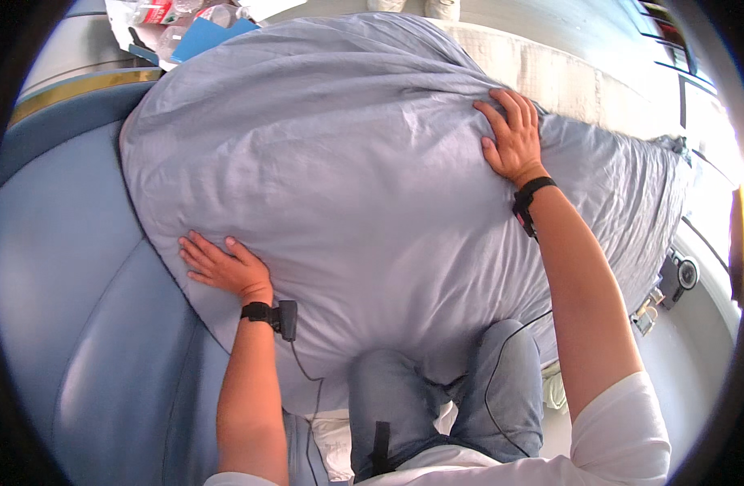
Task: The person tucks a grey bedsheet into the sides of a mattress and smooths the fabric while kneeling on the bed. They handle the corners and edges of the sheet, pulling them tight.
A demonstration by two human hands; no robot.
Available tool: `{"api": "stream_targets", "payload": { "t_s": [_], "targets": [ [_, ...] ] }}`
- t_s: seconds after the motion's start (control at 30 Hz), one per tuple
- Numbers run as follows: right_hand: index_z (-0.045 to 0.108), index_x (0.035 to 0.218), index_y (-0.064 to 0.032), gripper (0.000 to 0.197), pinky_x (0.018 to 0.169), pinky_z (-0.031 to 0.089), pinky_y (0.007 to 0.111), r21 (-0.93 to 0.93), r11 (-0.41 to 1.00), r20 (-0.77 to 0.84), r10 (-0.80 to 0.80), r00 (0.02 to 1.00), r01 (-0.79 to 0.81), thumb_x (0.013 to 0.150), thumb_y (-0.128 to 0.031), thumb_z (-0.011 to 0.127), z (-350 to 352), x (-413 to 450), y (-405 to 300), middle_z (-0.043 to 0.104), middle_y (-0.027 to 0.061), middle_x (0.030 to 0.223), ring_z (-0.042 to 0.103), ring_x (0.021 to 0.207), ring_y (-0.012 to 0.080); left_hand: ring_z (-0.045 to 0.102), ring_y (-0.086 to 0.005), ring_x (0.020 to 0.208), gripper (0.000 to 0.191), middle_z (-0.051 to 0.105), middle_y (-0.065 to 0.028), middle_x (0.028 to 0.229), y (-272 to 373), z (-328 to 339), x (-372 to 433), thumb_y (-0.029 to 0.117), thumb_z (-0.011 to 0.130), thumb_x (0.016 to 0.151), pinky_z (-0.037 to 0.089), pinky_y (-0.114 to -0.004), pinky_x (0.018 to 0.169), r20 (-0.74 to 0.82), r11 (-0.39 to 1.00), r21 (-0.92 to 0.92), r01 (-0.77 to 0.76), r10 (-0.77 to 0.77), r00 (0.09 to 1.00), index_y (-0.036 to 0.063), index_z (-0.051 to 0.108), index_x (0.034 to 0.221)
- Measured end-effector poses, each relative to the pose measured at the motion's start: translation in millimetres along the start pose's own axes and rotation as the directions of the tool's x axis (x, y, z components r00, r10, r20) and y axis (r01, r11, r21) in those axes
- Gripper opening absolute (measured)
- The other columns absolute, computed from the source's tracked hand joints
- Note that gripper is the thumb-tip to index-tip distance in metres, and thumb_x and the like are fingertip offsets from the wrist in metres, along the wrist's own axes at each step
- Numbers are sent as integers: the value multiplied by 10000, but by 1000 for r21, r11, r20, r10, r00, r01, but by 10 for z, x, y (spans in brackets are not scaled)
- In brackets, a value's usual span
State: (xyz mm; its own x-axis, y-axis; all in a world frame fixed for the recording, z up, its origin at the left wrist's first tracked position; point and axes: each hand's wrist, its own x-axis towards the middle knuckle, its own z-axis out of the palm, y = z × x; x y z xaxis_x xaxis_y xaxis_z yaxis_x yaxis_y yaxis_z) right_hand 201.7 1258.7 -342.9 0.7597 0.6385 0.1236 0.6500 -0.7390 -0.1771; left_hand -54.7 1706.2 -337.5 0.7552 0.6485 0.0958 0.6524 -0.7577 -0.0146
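A grey-blue fitted sheet [348, 182] covers the mattress in front of me. Folds run across its far part and gather along the right end. My left hand [229, 267] lies palm down on the sheet's left side, next to the padded headboard [74, 243], fingers spread. Toward the far right edge, my right hand [514, 136] presses on the cloth with its fingers apart and fingertips near the edge. Neither hand holds anything. My knees, in jeans [396, 401], rest against the near part of the sheet.
At the far left, plastic bottles [181, 9] and a blue card piece [211, 39] sit on a bedside surface. A pale strip of fabric [548, 70] runs along the far side. A round black device [685, 273] is at right. Cables [499, 370] hang from my wrist straps.
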Motion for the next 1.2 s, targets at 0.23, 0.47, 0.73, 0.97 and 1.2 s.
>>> {"api": "stream_targets", "payload": {
  "t_s": [0.23,0.47,0.73,0.97,1.2],
  "targets": [
    [604,1356,-176,525,1186,282,527,-60,998,41,-9,999,12,852,-325,602,-262,32,-37,500,118,1425,434,1358,330,199,-390,1546,634,259,-178,1669,83,21,-55,385,437,1052,125,-653,1203,-79,1000,-8,-2,1,997,58,321,1584],
    [652,1283,-59,647,1105,390,446,96,992,154,64,986,-80,785,-460,747,-497,140,-529,615,187,1277,534,1276,347,257,-370,1526,636,319,-171,1640,-22,-194,57,409,516,1025,178,-633,1204,-98,1000,-25,4,-6,995,66,387,1546],
    [690,1067,-87,378,781,522,502,165,980,339,51,939,-112,766,-302,766,-1431,-264,-1123,713,196,928,671,921,417,351,-315,1486,651,347,-198,1610,-84,-817,-1174,415,580,1036,287,-441,1212,221,297,-925,235,-80,972,19,396,1519],
    [655,949,-122,215,678,531,470,248,968,333,-118,935,34,765,-190,743,-2057,-1994,-1679,675,101,818,673,810,337,401,-285,1437,656,359,-171,1583,118,-1691,-1530,419,537,1060,332,-436,1179,335,-21,-941,337,-178,925,29,321,1541],
    [702,1101,-134,409,763,526,391,313,943,297,-211,931,113,692,-136,719,-2240,-3315,-1879,652,29,877,650,866,252,362,-296,1465,801,373,-166,1580,-416,-2359,-1299,530,556,1025,257,-446,1224,-333,399,-884,-244,-170,927,0,280,1560]
  ]
}}
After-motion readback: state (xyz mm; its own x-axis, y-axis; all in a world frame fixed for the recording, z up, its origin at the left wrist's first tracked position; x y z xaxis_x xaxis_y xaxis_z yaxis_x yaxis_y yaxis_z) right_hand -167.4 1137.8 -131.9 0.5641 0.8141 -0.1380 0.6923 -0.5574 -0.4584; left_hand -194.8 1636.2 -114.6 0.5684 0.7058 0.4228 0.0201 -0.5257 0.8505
